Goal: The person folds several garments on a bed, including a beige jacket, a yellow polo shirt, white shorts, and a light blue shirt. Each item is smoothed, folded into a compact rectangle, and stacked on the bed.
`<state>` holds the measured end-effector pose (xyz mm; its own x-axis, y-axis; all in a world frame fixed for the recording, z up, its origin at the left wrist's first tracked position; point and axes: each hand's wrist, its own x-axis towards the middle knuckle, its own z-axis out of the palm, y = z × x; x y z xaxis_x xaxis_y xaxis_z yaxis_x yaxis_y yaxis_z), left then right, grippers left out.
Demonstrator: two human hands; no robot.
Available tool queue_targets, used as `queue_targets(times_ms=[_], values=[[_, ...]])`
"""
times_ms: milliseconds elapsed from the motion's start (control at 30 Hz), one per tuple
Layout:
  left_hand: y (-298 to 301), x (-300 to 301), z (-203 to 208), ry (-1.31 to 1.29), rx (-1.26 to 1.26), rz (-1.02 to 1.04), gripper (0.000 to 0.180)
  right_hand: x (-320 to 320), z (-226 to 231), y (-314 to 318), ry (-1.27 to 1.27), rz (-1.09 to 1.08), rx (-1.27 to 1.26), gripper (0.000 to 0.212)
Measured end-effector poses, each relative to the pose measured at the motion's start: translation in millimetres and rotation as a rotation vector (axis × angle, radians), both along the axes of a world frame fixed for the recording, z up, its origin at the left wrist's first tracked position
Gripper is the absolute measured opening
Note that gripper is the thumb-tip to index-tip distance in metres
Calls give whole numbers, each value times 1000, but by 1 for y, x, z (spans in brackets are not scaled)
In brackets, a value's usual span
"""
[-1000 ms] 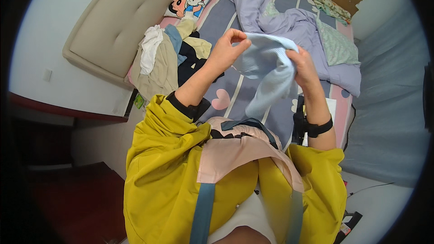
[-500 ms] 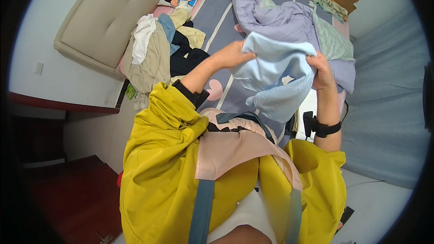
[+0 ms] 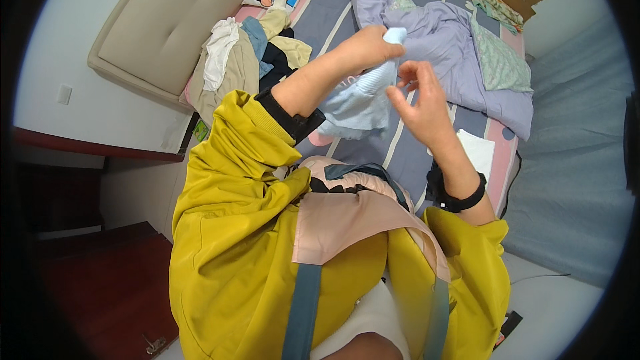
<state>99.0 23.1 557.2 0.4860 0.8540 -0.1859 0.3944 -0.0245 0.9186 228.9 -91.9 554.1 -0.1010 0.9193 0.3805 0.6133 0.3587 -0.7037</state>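
Note:
A light blue ribbed-knit garment [image 3: 360,108] hangs in loose folds above the bed, pinched near its top by my left hand [image 3: 371,47]. The thumb presses on the cloth, and a short end sticks up past the fingers. Just to the right, my right hand [image 3: 425,105] is open with curved, spread fingers. It appears to hold nothing, and its fingertips are close to the garment's edge. Which part of the garment is gripped I cannot tell.
The bed's striped sheet [image 3: 417,135] lies below. A pile of clothes [image 3: 243,60] is by the headboard [image 3: 160,23] at left. A rumpled lilac quilt [image 3: 433,43] fills the far right side. White folded cloth [image 3: 475,157] lies near the right edge, beside a blue curtain [image 3: 567,147].
My right hand has let go of the garment and opened. My left hand has moved up and right, and the garment, spread between both hands before, now hangs gathered from the left.

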Motion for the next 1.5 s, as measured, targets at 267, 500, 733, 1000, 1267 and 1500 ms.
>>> queue_targets(times_ms=[267,500,733,1000,1267,1500], values=[[10,-1,-13,-362,-204,231,35,-3,-24,22,-17,-154,-11,14],[-6,-10,-18,-340,-237,50,40,37,-30,34,812,88,-448,22],[-56,-7,-62,0,199,-263,93,62,-19,36,907,40,-408,21],[-65,5,-104,196,247,-129,48,99,16,19,696,89,-383,18],[-35,-34,-94,75,587,-56,39,162,40,-14,220,-113,-440,17],[-36,-62,-70,247,485,-287,30,171,-13,-37,-393,8,-303,19]])
